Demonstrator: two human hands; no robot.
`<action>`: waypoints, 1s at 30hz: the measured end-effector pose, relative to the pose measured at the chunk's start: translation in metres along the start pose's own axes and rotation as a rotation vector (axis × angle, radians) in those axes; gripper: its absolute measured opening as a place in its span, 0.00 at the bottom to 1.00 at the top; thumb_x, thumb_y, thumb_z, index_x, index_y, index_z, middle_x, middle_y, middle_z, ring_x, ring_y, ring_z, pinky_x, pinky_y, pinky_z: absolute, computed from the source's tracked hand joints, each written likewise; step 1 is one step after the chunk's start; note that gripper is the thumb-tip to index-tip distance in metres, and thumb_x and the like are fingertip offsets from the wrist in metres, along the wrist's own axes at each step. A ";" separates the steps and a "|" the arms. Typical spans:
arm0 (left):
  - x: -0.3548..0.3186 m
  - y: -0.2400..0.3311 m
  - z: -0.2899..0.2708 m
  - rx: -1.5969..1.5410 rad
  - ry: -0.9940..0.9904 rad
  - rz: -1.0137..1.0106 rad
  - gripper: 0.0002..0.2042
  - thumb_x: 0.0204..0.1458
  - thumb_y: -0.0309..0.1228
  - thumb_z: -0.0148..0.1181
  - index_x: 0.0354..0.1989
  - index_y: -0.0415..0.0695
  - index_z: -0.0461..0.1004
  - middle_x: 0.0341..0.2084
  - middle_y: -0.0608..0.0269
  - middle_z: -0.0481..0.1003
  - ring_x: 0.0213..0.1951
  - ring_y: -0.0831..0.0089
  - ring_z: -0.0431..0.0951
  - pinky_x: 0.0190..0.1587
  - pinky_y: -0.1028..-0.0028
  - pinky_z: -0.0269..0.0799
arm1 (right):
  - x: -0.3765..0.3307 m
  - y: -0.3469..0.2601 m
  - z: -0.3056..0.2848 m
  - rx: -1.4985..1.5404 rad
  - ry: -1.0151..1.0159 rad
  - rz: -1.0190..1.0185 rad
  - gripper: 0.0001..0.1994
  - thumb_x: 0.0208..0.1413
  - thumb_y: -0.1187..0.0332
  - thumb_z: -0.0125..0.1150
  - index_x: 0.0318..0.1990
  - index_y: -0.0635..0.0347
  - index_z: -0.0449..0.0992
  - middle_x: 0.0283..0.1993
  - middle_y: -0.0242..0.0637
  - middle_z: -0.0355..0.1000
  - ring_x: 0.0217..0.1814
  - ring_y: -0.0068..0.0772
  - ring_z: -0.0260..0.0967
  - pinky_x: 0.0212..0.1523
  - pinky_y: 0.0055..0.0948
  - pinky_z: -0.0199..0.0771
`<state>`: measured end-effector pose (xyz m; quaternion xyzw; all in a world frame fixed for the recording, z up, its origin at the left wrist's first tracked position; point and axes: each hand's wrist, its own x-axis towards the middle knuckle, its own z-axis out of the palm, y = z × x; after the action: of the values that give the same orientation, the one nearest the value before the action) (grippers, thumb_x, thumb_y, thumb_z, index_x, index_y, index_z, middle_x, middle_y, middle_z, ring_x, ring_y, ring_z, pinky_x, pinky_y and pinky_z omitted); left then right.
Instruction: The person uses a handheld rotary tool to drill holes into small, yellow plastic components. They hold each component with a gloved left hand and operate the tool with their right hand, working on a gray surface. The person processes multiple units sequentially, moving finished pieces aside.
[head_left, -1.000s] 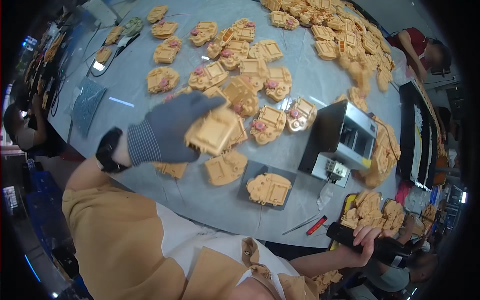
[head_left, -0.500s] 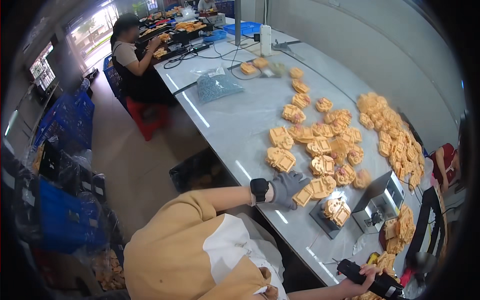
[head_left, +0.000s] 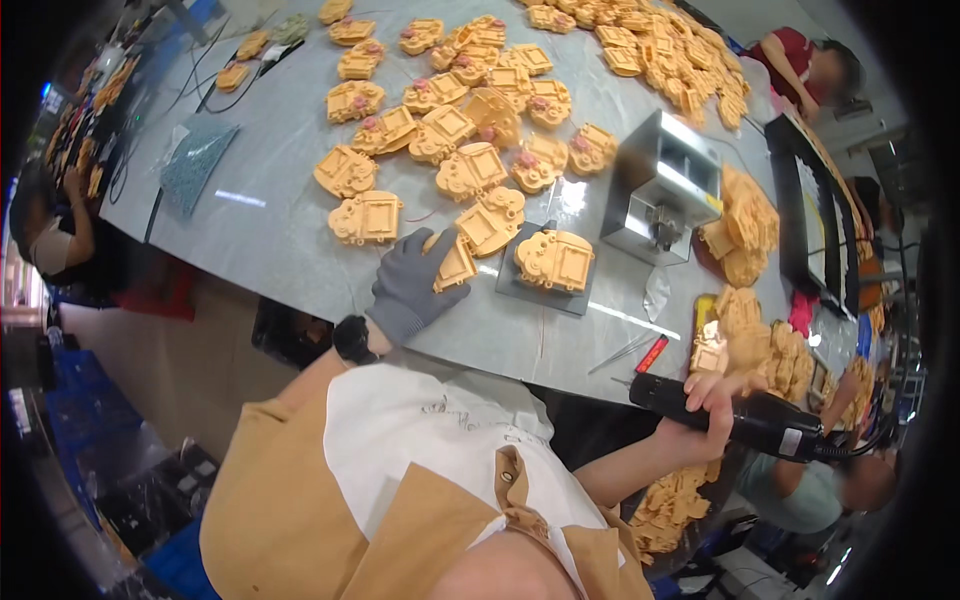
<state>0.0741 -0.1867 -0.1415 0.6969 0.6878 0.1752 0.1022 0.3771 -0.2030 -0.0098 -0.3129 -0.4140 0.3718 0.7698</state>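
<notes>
My left hand (head_left: pixel 412 285), in a grey glove, is closed on a small orange plastic casing piece (head_left: pixel 457 264) at the table's near side. Touching or close beside that piece lies another orange casing (head_left: pixel 490 222). To the right, a rounded orange casing (head_left: pixel 553 260) sits on a dark grey block (head_left: pixel 570 303). My bare right hand (head_left: pixel 710 405) is wrapped round a black corded electric screwdriver (head_left: pixel 770 425), held level just off the table's near edge. Its thin tip points left. Between the tool and the block lies a red-handled tool (head_left: pixel 652 353).
An open metal box-shaped device (head_left: pixel 662 190) stands right of the block. Orange casings, some with pink parts, spread across the table (head_left: pixel 270 240), with heaps (head_left: pixel 670 60) at the back and right (head_left: pixel 740 230). A bag of blue-grey pellets (head_left: pixel 197 163) lies left. Other people sit around.
My view has swung to the right, so the table appears turned. The left hand's fingers have closed round the small casing piece. My right hand still grips the screwdriver, now more level.
</notes>
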 end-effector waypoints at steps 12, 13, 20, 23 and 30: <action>0.007 -0.014 0.008 0.172 -0.053 0.046 0.39 0.35 0.47 0.63 0.60 0.53 0.56 0.47 0.50 0.66 0.47 0.55 0.70 0.46 0.62 0.69 | -0.065 -0.047 0.071 0.761 -0.810 -0.298 0.17 0.44 0.80 0.54 0.44 0.60 0.63 0.23 0.35 0.62 0.17 0.30 0.64 0.21 0.29 0.67; 0.007 -0.011 0.005 0.171 -0.042 0.080 0.39 0.35 0.47 0.63 0.60 0.52 0.56 0.47 0.50 0.66 0.47 0.55 0.70 0.47 0.62 0.69 | -0.061 -0.057 0.078 0.794 -0.848 -0.308 0.16 0.43 0.80 0.54 0.42 0.60 0.64 0.23 0.35 0.63 0.17 0.30 0.64 0.20 0.29 0.67; 0.015 -0.024 0.015 0.146 -0.125 0.251 0.40 0.40 0.56 0.59 0.62 0.52 0.55 0.53 0.48 0.62 0.51 0.50 0.67 0.48 0.61 0.69 | -0.055 -0.049 0.107 0.906 -0.912 -0.333 0.11 0.38 0.85 0.55 0.32 0.62 0.68 0.25 0.35 0.68 0.15 0.29 0.66 0.17 0.26 0.68; 0.018 -0.028 0.019 0.078 -0.131 0.324 0.39 0.40 0.56 0.59 0.61 0.51 0.56 0.54 0.47 0.62 0.51 0.49 0.67 0.48 0.61 0.68 | -0.048 -0.033 0.108 0.913 -0.904 -0.295 0.10 0.36 0.87 0.56 0.28 0.62 0.70 0.26 0.35 0.70 0.15 0.29 0.66 0.16 0.25 0.69; 0.011 -0.025 0.002 -0.001 0.010 0.373 0.39 0.35 0.47 0.68 0.59 0.50 0.60 0.55 0.48 0.61 0.53 0.52 0.65 0.53 0.61 0.65 | -0.036 -0.003 0.067 0.630 -0.840 -0.251 0.13 0.33 0.87 0.60 0.28 0.60 0.74 0.30 0.32 0.73 0.16 0.26 0.69 0.17 0.20 0.71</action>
<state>0.0520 -0.1747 -0.1518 0.8115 0.5471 0.1946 0.0648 0.3062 -0.2225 0.0089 0.1605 -0.5889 0.4762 0.6330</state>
